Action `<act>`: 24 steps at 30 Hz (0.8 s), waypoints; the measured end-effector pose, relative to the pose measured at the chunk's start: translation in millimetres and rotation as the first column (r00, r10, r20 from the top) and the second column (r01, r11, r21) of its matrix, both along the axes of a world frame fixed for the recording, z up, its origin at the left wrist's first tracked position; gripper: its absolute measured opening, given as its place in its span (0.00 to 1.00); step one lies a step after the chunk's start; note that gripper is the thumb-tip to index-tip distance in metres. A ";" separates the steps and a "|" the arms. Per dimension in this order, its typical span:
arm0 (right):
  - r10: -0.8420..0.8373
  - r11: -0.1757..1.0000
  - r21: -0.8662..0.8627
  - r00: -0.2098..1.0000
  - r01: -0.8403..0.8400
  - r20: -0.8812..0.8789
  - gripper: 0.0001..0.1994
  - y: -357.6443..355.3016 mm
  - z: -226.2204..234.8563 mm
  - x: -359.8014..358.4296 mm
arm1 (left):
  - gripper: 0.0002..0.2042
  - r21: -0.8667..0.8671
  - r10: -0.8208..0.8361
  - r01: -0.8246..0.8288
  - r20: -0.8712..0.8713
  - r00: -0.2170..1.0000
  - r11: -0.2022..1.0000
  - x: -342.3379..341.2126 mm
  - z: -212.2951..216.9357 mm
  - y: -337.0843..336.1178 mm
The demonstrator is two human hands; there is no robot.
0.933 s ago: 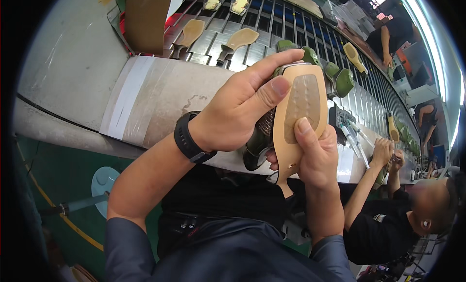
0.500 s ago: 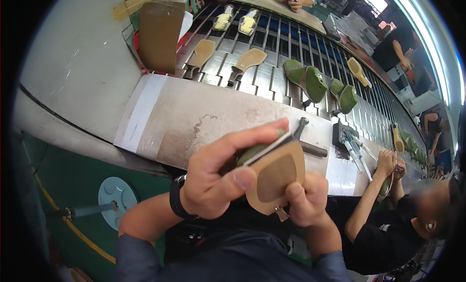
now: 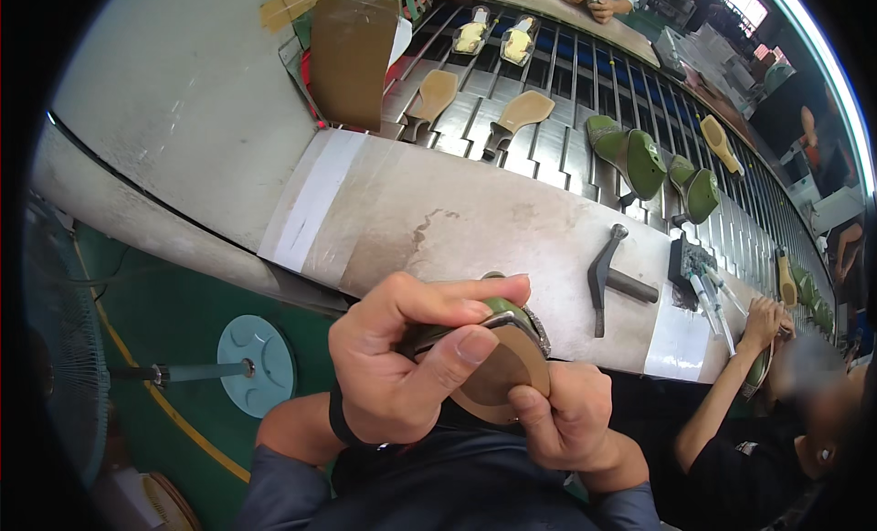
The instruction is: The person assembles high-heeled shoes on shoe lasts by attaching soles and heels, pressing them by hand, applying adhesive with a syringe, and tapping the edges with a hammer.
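My left hand [image 3: 402,366] grips a green shoe with a tan sole [image 3: 498,371], thumb pressed on the sole's upper edge. My right hand [image 3: 571,419] holds the same shoe from below, its thumb on the sole's lower rim. The shoe is held low, in front of the near edge of the grey workbench [image 3: 438,225], close to my body. A black band circles my left wrist.
A hammer [image 3: 607,280] lies on the bench to the right, beside a small black block [image 3: 690,261]. Behind runs a slatted conveyor [image 3: 566,83] carrying tan soles and green shoes [image 3: 639,156]. A seated person [image 3: 767,412] works at my right. A fan base [image 3: 256,366] stands on the green floor.
Both hands have brought the shoe down from over the bench toward my body, and tilted it so the sole faces less squarely up.
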State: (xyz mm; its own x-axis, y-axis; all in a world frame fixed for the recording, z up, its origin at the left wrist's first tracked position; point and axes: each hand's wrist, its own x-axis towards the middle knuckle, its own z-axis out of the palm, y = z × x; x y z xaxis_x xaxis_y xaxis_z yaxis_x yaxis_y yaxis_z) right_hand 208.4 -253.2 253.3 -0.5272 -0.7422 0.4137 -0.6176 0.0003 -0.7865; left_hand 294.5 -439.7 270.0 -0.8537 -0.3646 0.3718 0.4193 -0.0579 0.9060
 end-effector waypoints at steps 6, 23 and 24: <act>0.060 0.998 -0.018 0.998 -0.060 0.010 0.13 -13.8 5.9 2.1 | 0.11 -0.077 0.076 -0.068 0.105 0.992 0.995 1.1 16.0 -8.6; 0.033 0.995 0.098 0.967 -0.008 -0.252 0.10 -39.5 2.4 -28.4 | 0.09 -0.139 0.288 -0.321 -0.214 0.934 0.937 -1.0 -63.2 -29.3; -0.008 0.979 0.189 0.937 0.079 -0.349 0.09 -40.7 -5.4 -34.6 | 0.12 -0.212 0.324 -0.358 -0.179 0.929 0.909 -5.0 -80.2 -30.0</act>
State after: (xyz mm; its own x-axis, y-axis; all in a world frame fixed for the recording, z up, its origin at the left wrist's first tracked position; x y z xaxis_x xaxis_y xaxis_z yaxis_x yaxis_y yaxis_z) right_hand 173.7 -293.9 247.9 -0.4121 -0.8068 0.4234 -0.8460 0.1662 -0.5067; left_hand 289.5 -469.7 189.8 -0.6278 -0.5108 0.5873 0.4954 0.3197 0.8077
